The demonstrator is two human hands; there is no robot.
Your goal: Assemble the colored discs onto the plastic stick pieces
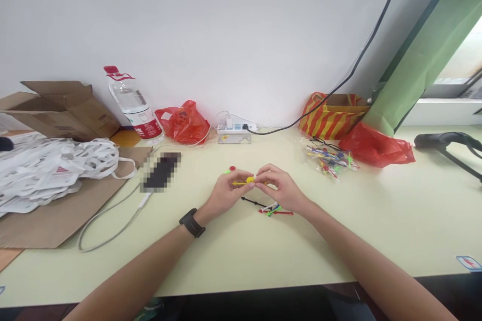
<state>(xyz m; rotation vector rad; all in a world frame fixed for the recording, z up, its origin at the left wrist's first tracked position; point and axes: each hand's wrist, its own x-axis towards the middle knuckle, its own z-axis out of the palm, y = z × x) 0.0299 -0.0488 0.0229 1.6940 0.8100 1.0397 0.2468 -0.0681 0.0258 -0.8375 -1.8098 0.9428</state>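
Over the middle of the pale table, my left hand (226,191) and my right hand (279,188) meet at the fingertips. Between them is a small yellow plastic piece (250,180), round in the middle with a thin stick reaching left into my left hand. Both hands pinch it, fingers closed. Just below my right hand lie several thin plastic sticks (280,212) in red, white, green and blue, and a black stick (253,202). Behind my left fingers sits a small red round piece (232,168) with a bit of green, partly hidden.
Bagged plastic sticks (329,159) and a red plastic bag (376,146) lie at right, near a striped bag (320,116). A power strip (233,133) stands by the wall. At left are a blurred-out phone (161,173), a bottle (137,108), white straps (48,170) and a cardboard box (71,110).
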